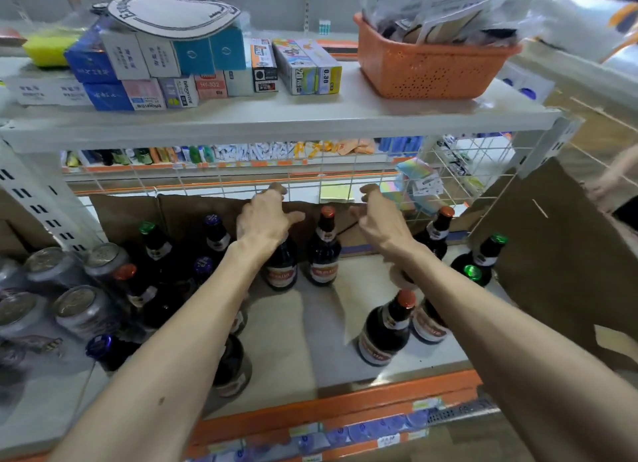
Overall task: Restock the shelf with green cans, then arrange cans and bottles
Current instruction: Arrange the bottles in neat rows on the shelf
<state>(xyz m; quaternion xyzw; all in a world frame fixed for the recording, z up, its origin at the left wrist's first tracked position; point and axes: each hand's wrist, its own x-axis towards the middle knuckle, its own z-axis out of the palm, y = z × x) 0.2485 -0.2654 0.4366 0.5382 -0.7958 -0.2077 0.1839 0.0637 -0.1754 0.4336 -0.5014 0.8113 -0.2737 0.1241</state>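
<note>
Bottles (322, 251) beneath left hand (266, 218), right hand (379, 221) — grip on cardboard (193, 213) edge

I stand in a shop, facing a white metal rack (34, 192). The top shelf (310, 116) holds small boxes (193, 68) and an orange basket (431, 71) full of papers. At the back is a white wire grid (207, 182), and brown cardboard (183, 213) leans on it. Through the grid I see another aisle (241, 152) with bright packs. The lower shelf (310, 323) has an orange front edge (345, 403) with little price tags (386, 439). A big cardboard sheet (552, 254) stands on my right. The light is bright and white.
</note>
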